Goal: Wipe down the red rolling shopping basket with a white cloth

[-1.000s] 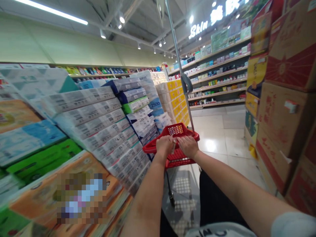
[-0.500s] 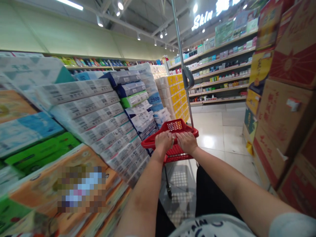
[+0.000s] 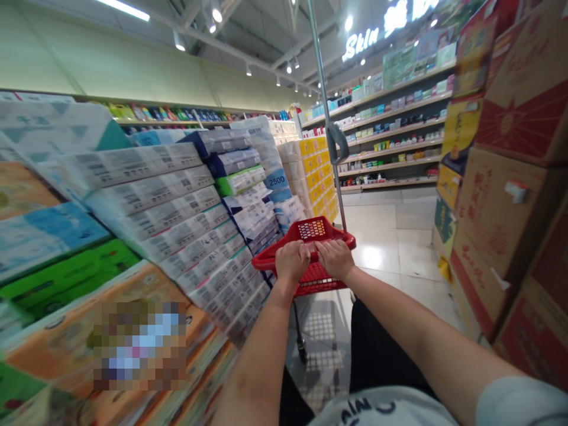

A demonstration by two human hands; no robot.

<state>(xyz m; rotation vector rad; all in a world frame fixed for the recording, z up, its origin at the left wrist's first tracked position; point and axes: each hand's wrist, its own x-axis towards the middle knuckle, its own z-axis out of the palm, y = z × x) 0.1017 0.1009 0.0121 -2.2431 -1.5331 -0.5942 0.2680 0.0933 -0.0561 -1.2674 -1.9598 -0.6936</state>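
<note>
A small red shopping cart (image 3: pixel 322 286) with a perforated plastic basket stands in front of me. My left hand (image 3: pixel 291 260) is closed around its handle, left of the middle. Close beside it, my right hand (image 3: pixel 336 258) grips the same handle with bent fingers. Both arms stretch forward. A tall metal pole (image 3: pixel 322 77) with a grey plastic piece rises behind the cart's right side. One caster (image 3: pixel 302 350) shows under the basket, on the left.
Stacked tissue packs (image 3: pixel 177 207) line the left side, close to the cart. Yellow-fronted packs (image 3: pixel 317 177) stand beyond them. Cardboard boxes (image 3: pixel 501 207) are piled on the right. Shelves of small bottles and boxes (image 3: pixel 394 136) cross the far end of the tiled aisle (image 3: pixel 377 254).
The view has shifted slightly forward; the boxes on the right and the tissue packs on the left sit a little further left. Both hands keep their hold on the handle.
</note>
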